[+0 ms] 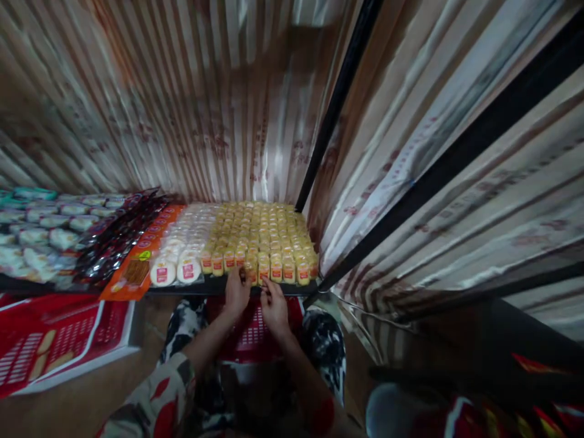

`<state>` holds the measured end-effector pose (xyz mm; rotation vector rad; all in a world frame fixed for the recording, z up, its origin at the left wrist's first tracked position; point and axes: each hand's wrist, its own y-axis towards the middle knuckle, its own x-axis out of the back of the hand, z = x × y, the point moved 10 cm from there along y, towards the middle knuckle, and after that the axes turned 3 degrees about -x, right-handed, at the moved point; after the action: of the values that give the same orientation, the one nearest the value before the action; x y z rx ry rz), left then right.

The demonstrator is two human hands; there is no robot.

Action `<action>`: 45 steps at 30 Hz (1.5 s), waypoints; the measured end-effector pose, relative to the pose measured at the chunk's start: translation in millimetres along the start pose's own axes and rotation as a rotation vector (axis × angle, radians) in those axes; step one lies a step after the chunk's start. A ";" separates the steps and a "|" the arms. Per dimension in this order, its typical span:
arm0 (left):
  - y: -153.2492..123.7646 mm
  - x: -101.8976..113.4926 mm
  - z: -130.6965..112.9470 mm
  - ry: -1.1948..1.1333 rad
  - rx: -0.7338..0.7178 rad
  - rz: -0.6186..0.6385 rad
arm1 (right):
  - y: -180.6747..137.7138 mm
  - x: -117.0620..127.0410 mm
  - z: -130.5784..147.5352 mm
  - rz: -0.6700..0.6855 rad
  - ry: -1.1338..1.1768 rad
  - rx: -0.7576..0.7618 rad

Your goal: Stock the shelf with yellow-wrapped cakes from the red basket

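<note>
A dark shelf (pixel 191 289) holds rows of small yellow packets with red labels (pixel 260 237). Both my hands reach to its front edge. My left hand (pixel 237 293) rests at the front row, its fingers curled against a yellow packet (pixel 250 272). Just to the right, my right hand (pixel 274 307) has its fingers pinched at the shelf edge below the packets; whether anything is in them is hidden. A red plastic basket (pixel 253 337) sits under my hands, between my knees.
White round packets (pixel 176 267) lie left of the yellow ones, then an orange pack (pixel 137 271), dark wrappers (pixel 114 243) and pale packets (pixel 41 231). A red and white box (pixel 55 340) stands lower left. Striped sheeting and black bars (pixel 337 103) close in behind and right.
</note>
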<state>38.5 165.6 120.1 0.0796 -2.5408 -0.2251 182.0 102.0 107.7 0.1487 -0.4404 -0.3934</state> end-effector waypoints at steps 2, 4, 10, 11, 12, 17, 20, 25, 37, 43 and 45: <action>-1.2 0.3 1.2 -0.001 0.006 -0.008 | 1.3 0.2 0.4 0.000 -0.009 0.018; -0.7 -1.0 0.0 0.017 0.001 0.004 | 2.7 0.4 0.0 0.002 -0.016 0.024; 1.9 -6.2 -5.5 0.109 -0.012 0.051 | 4.8 1.1 -1.0 -0.003 -0.053 0.040; 1.8 -7.2 -5.2 0.116 -0.005 0.055 | 4.9 0.7 -0.7 -0.003 -0.058 0.052; 1.7 -8.1 -4.9 0.117 0.001 0.058 | 5.0 0.3 -0.4 -0.003 -0.063 0.065; 2.3 -13.1 -2.6 0.094 0.056 0.084 | 6.3 -1.5 -3.7 -0.004 -0.075 0.089; 3.2 -14.6 -3.8 0.081 0.062 0.099 | 6.9 -1.5 -4.3 -0.010 -0.097 0.088; 3.4 -17.4 -1.6 0.094 0.059 0.100 | 7.6 -3.1 -2.0 -0.016 -0.136 0.094; 4.7 -20.0 -3.1 0.153 0.075 0.115 | 7.6 -8.0 -6.8 0.009 -0.138 0.067; 1.1 -14.5 -6.2 0.123 0.064 0.085 | 2.2 -9.3 -7.5 0.034 -0.103 0.092; -0.4 -12.9 -6.7 0.097 0.048 0.072 | 1.3 -8.5 -6.5 0.031 -0.097 0.092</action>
<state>53.0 165.5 118.4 0.0172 -2.4472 -0.1292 178.2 106.9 98.9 0.2121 -0.5560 -0.3515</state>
